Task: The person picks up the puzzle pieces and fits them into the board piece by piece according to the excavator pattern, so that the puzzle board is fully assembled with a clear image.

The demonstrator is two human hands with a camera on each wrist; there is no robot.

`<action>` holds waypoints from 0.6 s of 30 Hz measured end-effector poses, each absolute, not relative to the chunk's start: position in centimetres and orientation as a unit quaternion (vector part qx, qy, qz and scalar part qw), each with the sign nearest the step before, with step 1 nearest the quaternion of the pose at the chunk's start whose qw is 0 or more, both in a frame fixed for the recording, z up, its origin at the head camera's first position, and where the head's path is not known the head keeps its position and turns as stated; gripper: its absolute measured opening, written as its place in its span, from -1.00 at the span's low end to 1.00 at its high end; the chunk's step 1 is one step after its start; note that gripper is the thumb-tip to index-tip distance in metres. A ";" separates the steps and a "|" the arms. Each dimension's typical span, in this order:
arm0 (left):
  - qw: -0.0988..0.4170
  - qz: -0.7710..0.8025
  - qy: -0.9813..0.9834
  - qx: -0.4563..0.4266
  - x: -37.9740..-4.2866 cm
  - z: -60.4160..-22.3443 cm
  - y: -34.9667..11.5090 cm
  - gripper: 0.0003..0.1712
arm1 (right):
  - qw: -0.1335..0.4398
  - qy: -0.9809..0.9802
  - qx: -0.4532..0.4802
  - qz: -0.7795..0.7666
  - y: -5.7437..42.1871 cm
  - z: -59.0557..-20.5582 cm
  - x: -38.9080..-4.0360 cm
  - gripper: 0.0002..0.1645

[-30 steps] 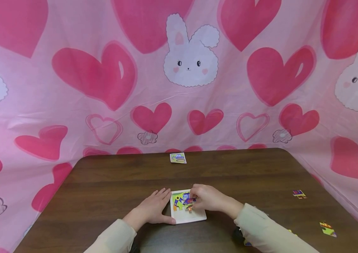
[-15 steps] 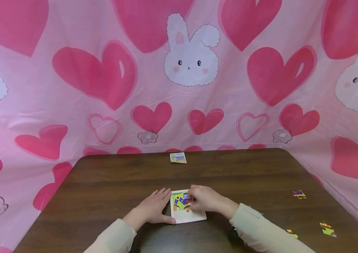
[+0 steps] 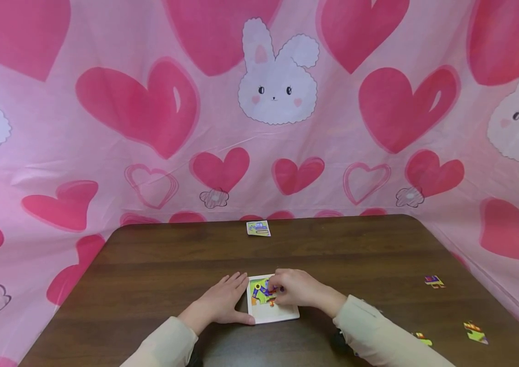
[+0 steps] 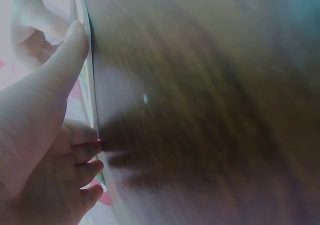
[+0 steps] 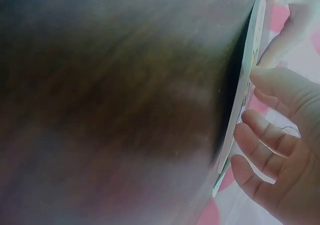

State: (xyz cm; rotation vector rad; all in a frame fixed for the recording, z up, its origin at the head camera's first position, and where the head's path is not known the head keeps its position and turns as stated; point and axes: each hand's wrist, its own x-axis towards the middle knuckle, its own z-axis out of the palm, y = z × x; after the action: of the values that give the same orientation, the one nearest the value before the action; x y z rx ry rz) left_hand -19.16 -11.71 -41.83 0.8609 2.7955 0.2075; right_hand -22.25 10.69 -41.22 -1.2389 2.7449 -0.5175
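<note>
A white-framed puzzle board [image 3: 272, 317] lies flat near the front of the table, partly filled with a yellow, green and blue vehicle picture. Along its left edge rests my left hand [image 3: 223, 300], fingers spread, with the thumb at the near left corner. My right hand [image 3: 299, 291] reaches over the board from the right and pinches a puzzle piece [image 3: 272, 303] down among the fitted ones; most of that piece is hidden under the fingers. In the right wrist view the thumb and curled fingers [image 5: 260, 145] sit right at the board's surface.
A small picture card [image 3: 258, 229] lies at the table's far edge. To the right are loose puzzle pieces: a purple one [image 3: 434, 281], a green one [image 3: 475, 332] and a yellow one [image 3: 421, 339] partly behind the right sleeve. A pink heart-patterned cloth [image 3: 277, 142] hangs behind the table.
My right hand has shifted slightly left over the board with the piece, which now sits closer against the fitted picture. The left hand has stayed in place.
</note>
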 end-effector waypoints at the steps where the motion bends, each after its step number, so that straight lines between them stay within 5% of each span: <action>1: 0.104 0.070 0.948 0.293 -19.2 -41.8 -11.7 0.13 | 0.043 0.895 -0.411 -0.169 10.7 -41.2 -22.3 -0.83; 18: 0.107 0.070 0.948 0.292 -19.2 -41.9 -11.7 0.13 | 0.035 0.892 -0.421 -0.161 10.7 -41.5 -22.4 -0.85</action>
State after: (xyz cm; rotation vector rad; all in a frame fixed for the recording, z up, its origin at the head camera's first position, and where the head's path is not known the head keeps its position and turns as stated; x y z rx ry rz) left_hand -19.18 -11.68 -41.89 0.8598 2.7911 0.2067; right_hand -22.41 10.72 -41.55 -1.2936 2.7424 -0.4951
